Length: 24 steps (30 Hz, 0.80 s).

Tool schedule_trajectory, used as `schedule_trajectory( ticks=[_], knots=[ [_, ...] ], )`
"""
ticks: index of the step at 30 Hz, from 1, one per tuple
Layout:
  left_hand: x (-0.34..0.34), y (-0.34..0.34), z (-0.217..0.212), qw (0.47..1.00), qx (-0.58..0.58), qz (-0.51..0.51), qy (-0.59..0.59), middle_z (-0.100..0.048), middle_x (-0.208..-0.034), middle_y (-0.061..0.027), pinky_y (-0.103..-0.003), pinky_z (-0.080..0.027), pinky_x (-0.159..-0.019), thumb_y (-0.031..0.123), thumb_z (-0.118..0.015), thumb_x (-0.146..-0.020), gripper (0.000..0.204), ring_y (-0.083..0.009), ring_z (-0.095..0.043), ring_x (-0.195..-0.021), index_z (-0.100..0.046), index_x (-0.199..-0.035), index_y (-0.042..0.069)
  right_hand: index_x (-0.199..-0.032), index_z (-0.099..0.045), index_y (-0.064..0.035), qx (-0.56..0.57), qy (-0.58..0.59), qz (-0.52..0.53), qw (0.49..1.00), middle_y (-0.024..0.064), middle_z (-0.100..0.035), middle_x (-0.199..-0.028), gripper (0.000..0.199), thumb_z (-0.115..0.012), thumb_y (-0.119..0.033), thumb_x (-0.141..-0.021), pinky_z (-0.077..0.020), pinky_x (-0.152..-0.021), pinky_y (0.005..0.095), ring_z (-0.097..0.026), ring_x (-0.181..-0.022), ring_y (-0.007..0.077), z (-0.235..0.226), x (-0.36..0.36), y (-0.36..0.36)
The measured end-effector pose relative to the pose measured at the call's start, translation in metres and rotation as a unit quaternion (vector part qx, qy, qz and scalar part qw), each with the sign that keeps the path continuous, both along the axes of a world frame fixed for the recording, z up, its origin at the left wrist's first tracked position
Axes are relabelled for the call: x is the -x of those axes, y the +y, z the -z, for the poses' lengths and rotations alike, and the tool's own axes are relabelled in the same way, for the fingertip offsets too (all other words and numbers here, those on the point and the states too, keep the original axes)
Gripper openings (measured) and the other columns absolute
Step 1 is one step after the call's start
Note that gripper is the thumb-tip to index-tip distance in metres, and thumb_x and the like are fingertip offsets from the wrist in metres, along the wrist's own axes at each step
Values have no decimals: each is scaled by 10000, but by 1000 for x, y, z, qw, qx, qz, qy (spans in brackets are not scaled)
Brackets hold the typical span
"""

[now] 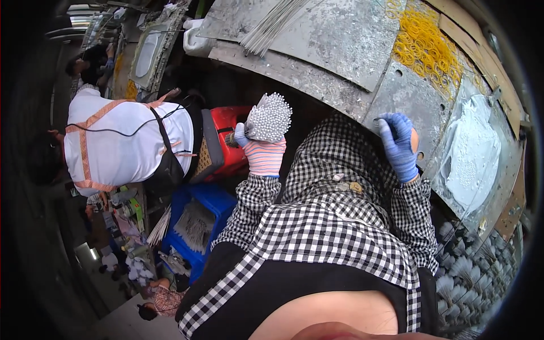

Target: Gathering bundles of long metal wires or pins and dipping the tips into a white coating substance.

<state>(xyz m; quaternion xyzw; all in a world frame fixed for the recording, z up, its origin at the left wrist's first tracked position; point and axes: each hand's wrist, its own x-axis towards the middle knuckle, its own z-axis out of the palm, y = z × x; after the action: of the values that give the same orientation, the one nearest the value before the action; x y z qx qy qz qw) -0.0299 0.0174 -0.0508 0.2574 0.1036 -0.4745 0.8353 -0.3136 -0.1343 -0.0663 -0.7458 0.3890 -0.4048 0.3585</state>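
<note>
My left hand (256, 148), in a work glove with a pink striped cuff, is closed round a bundle of thin sticks (271, 118). Their white, bead-like tips face up in a dense cluster, and dark ends poke out beside my thumb. At the near edge of the metal-topped workbench (416, 93) is my right hand (399, 144) in a blue knitted glove. Its fingers are curled, with a small dark bit at the fingertips that I cannot make out. To its right, white paste (473, 153) is spread on a board, its surface dimpled in places.
Yellow rubber bands (428, 45) are heaped on the bench, and loose thin sticks (272, 25) lie at its far left. A blue stool (218, 198) bearing sticks and a red stool (229, 122) stand left. Fanned stick bundles (476, 277) fill the lower right. A person in white (127, 141) sits nearby.
</note>
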Motion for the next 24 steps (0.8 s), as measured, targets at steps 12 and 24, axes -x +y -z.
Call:
schedule_trajectory(
  ticks=[12, 24],
  knots=[
    [-19, -2, -54, 951, 51, -54, -300, -576, -1406, -129, -452, -523, -1071, 275, -678, -986, 465, -228, -624, -1164, -535, -1389, 91, -1080, -727, -4, -202, -112, -56, 971, -4, -708, -920, 161, -696, -133, -989, -508, -750, 244, -618, -823, 61, -35, -19, -1],
    [-14, 7, -69, 963, -130, 45, -230, -688, -1200, -126, -478, -592, -959, 335, -672, -1010, 477, -290, -687, -1080, -544, -1365, 44, -1091, -677, -8, -224, 16, -411, 884, 66, -688, -956, 528, -725, -511, -938, -517, -895, 309, -642, -925, 154, -117, -129, -20]
  ],
)
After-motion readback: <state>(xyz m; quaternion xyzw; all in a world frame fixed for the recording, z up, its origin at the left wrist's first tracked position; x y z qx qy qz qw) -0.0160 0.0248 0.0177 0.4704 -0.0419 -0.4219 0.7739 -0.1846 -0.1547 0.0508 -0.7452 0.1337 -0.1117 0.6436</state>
